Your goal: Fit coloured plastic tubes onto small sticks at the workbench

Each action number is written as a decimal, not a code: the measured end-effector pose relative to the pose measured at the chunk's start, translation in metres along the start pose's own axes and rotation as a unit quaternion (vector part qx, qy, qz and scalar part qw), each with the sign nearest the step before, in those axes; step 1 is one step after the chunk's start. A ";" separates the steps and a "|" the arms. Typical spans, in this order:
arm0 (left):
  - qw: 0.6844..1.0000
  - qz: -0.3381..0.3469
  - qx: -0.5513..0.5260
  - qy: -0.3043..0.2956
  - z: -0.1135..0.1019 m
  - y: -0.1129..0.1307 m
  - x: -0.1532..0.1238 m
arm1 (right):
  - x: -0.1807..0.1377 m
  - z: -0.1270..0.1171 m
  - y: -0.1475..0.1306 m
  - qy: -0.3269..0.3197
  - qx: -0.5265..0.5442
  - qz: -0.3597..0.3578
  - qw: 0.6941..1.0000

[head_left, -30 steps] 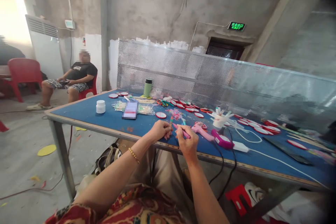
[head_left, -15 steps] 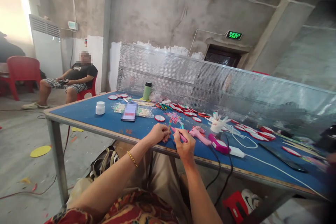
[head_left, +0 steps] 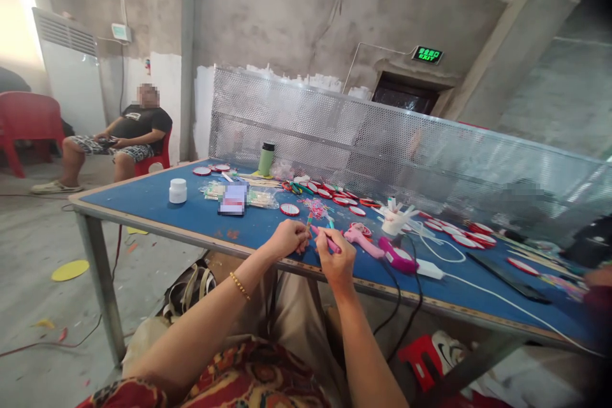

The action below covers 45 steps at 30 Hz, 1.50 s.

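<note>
Here — pink pen [head_left: 333,247] in right fingers [head_left: 322,247].

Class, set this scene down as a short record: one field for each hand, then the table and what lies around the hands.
Left hand: pinching a thin, multicoloured stick
Right hand: gripping a pink pen-like tool
Tool tip: close to the stick; contact unclear
Table: blue top
Beyond the hands: pile of small colourful pieces
Far left: white lidded jar
Towards the back: green bottle, black cap
</note>
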<state>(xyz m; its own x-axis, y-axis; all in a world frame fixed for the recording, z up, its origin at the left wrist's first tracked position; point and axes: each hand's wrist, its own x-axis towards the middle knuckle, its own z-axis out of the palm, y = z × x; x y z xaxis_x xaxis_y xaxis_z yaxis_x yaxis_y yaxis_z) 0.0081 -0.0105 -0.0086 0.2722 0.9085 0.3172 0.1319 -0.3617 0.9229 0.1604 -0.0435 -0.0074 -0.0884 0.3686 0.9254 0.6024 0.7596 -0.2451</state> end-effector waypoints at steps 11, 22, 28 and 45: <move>1.000 0.013 0.005 0.000 0.000 -0.001 0.000 | 0.001 0.000 -0.001 -0.003 0.002 -0.003 1.000; 1.000 0.005 0.003 -0.002 -0.001 0.005 -0.004 | 0.002 0.000 -0.004 -0.006 0.006 -0.007 1.000; 1.000 -0.011 0.006 0.001 -0.002 0.010 -0.007 | 0.002 0.001 -0.005 -0.004 0.011 -0.002 1.000; 0.999 0.016 0.038 -0.002 -0.004 0.005 -0.007 | 0.001 0.004 -0.008 0.006 0.015 -0.019 1.000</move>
<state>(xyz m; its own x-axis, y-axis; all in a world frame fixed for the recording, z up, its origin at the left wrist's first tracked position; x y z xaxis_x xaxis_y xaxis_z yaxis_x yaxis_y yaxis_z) 0.0028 -0.0180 -0.0055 0.2810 0.8952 0.3460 0.1941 -0.4061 0.8930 0.1521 -0.0472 -0.0053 -0.1007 0.3322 0.9378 0.5743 0.7891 -0.2179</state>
